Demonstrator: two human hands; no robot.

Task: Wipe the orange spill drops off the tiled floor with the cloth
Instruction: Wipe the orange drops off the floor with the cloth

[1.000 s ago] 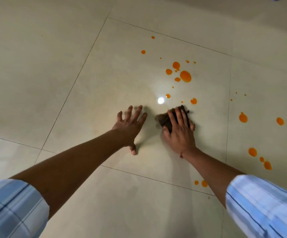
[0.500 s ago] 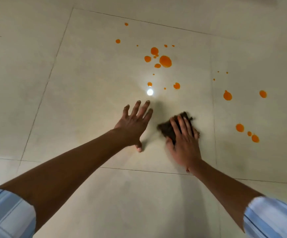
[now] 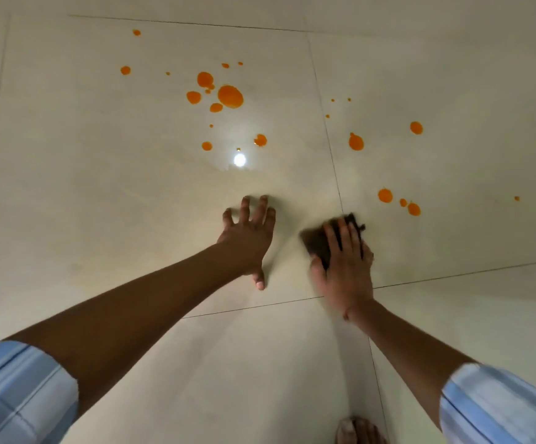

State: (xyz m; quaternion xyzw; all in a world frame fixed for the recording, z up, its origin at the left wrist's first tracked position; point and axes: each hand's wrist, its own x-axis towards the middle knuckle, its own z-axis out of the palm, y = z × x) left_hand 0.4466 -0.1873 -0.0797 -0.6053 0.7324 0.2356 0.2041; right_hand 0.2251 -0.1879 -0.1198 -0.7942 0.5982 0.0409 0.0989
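Observation:
Orange spill drops are scattered over the glossy beige tiled floor (image 3: 100, 187). The biggest drop (image 3: 230, 96) lies in a cluster far ahead. A row of three drops (image 3: 385, 195) lies just right of and beyond the cloth, with two more drops (image 3: 356, 142) farther off. My right hand (image 3: 345, 274) presses flat on the dark brown cloth (image 3: 316, 243), fingers straight across it, at the grout line between two tiles. The cloth mostly hides under my fingers. My left hand (image 3: 247, 241) rests flat on the floor to the left, fingers spread, holding nothing.
A bright lamp reflection (image 3: 239, 160) shines on the tile ahead of my left hand. The toes of a bare foot (image 3: 356, 431) show at the bottom edge. Grout lines cross under my right wrist.
My right hand has slid the cloth to the right and towards me, up to the grout line near the three right-hand drops. The view has shifted. My left hand stays planted.

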